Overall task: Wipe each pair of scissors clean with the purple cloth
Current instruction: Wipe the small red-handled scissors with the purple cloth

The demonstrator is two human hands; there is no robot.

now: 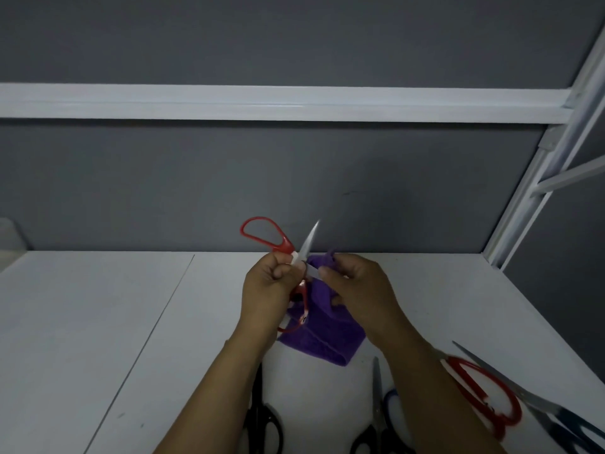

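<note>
the left hand (268, 290) grips the open red-handled scissors (284, 245) near the pivot, fingers curled; the right hand (357, 286) pinches the purple cloth (324, 339) round one blade, held above the white table (98, 322); this pair looks mid-wipe; black scissors (258, 417) and a larger red pair (512, 403) lie nearby; whether those are wiped, i cannot tell.

Workstation: white table (98, 322), grey partition (294, 185).
</note>
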